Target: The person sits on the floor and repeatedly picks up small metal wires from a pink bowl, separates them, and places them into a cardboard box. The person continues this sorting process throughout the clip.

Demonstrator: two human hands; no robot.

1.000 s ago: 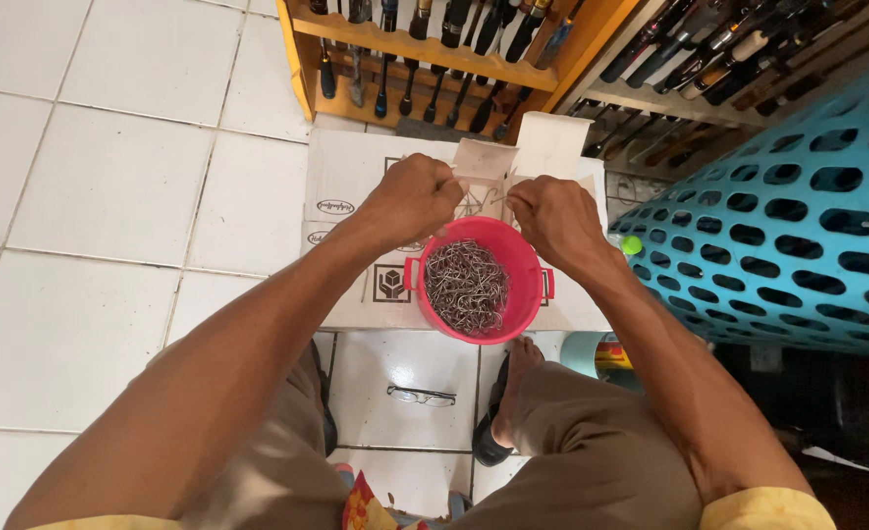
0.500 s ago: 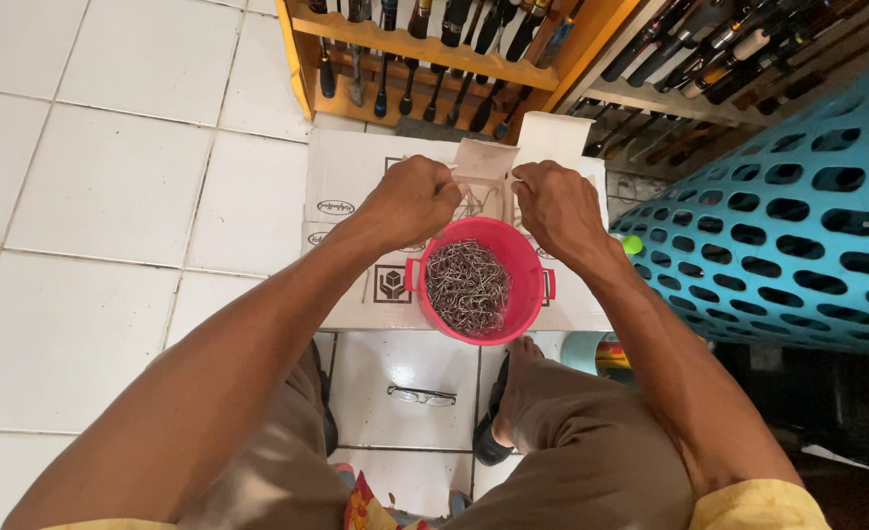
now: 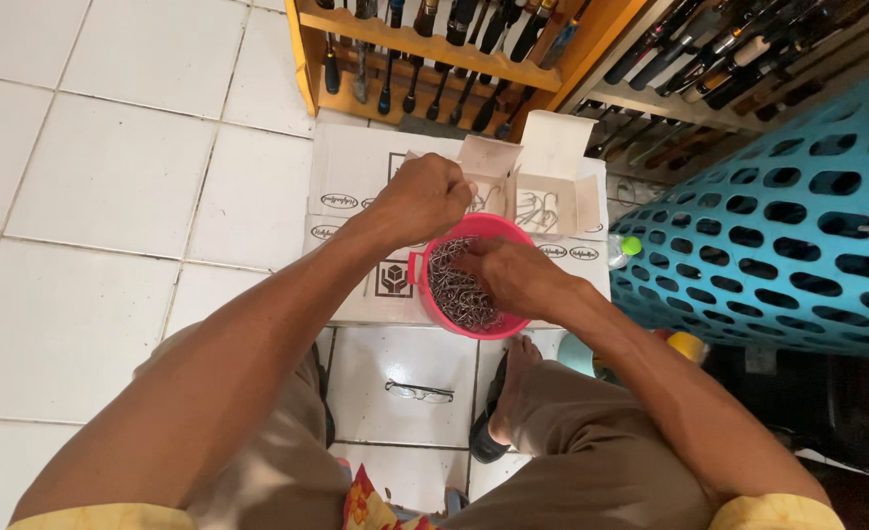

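Pink plastic makes up the small round bucket that sits in the middle of the view, on top of a flat white cardboard box lying on the white floor tiles. The bucket is nearly full of thin, dark metal hooks, all tangled together in one heap. They look like bent bits of wire, grey and a little shiny.

The right hand rests down in the bucket, on top of the hooks, with the fingers bent and close together in the pile. You cannot tell if they have pinched a hook.

The left hand is at 11 o'clock from the bucket, just above its rim. It is curled into a loose fist with the fingers together, and what it holds cannot be seen.

At 12 o'clock from the bucket, just behind it, stands a little open white box with its flaps up and a few hooks inside.

At 3 o'clock is a big blue basket with many holes. At 12 o'clock, further back, a wooden rack holds a row of dark rod handles. At 6 o'clock, a pair of glasses lies on the floor between the person's knees.
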